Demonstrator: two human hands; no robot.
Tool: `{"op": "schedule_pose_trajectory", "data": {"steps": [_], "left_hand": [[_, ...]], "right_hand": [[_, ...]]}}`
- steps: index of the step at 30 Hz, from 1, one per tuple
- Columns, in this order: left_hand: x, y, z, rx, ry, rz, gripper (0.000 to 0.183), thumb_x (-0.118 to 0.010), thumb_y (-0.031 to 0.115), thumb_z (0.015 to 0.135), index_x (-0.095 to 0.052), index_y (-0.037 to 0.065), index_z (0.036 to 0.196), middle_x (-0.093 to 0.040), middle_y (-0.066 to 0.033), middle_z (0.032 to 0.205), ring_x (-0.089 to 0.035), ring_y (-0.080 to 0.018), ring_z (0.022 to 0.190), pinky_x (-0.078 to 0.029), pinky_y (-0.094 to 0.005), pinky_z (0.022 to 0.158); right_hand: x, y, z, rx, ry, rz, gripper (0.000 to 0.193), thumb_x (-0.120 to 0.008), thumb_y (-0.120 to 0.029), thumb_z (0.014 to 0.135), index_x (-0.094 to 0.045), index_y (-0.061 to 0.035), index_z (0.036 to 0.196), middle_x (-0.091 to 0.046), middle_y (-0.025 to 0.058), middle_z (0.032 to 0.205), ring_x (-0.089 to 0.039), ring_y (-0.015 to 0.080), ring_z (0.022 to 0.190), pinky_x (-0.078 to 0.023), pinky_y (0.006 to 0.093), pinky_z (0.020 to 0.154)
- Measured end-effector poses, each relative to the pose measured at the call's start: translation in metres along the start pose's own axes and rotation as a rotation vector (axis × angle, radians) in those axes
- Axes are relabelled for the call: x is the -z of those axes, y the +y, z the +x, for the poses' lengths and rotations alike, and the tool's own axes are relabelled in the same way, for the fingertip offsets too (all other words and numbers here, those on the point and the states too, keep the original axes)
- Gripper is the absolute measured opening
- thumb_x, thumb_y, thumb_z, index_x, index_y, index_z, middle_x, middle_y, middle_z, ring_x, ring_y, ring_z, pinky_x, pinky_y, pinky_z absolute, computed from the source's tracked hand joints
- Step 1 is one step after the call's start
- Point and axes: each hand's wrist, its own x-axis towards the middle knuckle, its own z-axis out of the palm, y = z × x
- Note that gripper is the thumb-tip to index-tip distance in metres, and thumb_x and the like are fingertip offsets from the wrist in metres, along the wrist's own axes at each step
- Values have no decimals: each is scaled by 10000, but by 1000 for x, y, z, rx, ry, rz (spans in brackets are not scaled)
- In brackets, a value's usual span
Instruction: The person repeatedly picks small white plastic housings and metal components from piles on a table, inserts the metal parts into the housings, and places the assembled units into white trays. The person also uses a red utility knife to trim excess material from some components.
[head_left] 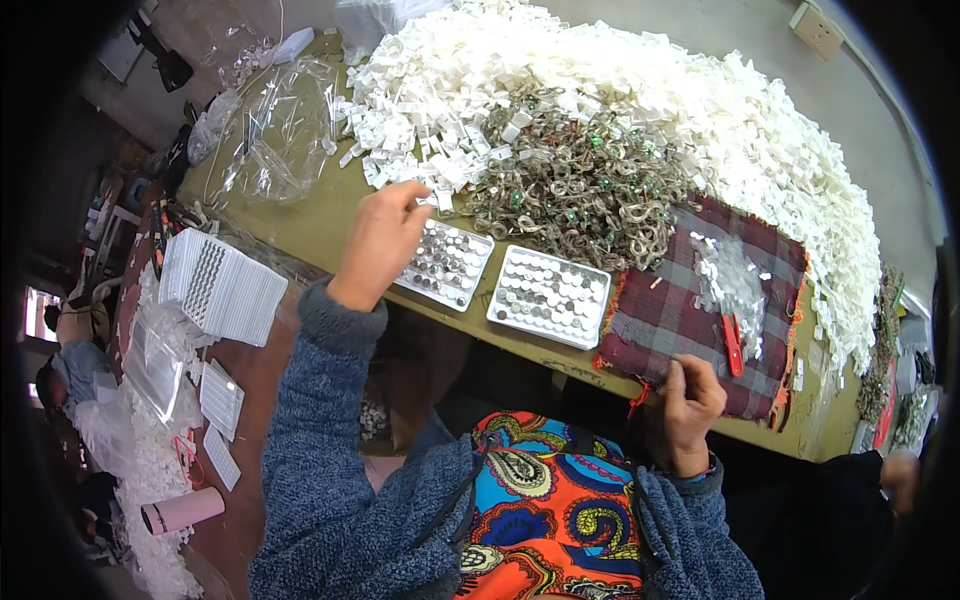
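Note:
My left hand (383,238) reaches over the left white tray (462,302), which holds rows of small round silvery and white pieces. Its fingers are closed in a pinch beside a small white plastic piece (431,199) at the edge of the heap; what they hold, if anything, is hidden. My right hand (692,405) is by the front edge of a checked cloth (650,310), its fingers curled in; I cannot see what they hold, if anything. Between the hands is a second white tray (543,337) with similar round pieces.
A big heap of white plastic pieces (620,70) covers the table's back. In front of it lies a tangle of grey wires (580,185) with green parts. On the cloth are red-handled scissors or cutters (733,345) and white bits. Stacked trays (225,290) and a pink cylinder (183,511) are left.

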Motion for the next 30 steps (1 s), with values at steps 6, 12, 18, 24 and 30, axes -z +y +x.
{"op": "schedule_pose_trajectory", "data": {"steps": [6,12,18,24,30], "left_hand": [[-45,25,40,-243,-112,156,242,-717,134,840,-679,14,1047,-648,-163,978,-650,-332,893,-521,-419,813],[-46,29,81,-199,-167,114,160,-709,97,825,-705,0,952,-710,-172,917,-688,-319,873,-542,-412,791],[-23,30,103,2,-159,-381,156,-663,49,888,-706,-31,1015,-710,-91,866,-674,-111,683,-544,-264,596],[-23,33,110,-23,43,-840,169,-638,84,946,-719,43,1089,-704,-45,912,-670,-100,756,-532,-229,621],[-28,49,118,-121,-10,-569,179,-685,81,910,-751,63,1075,-699,-30,911,-597,-54,653,-494,-207,567]], "right_hand": [[-23,-37,11,231,-152,-150,99,-699,52,822,-669,-2,898,-648,123,731,-639,211,567,-482,289,538],[-21,-46,12,263,-192,-174,107,-690,65,815,-655,5,896,-611,133,704,-608,241,534,-456,310,505],[-23,-48,21,294,-191,-185,99,-692,51,817,-647,-1,889,-613,139,717,-606,268,546,-457,330,503],[-35,-54,33,304,-245,-167,93,-699,25,820,-649,-5,893,-634,152,749,-627,325,597,-489,364,532],[-40,-53,34,304,-294,-180,91,-700,7,824,-654,-11,900,-659,162,786,-666,339,663,-517,377,566]]}}
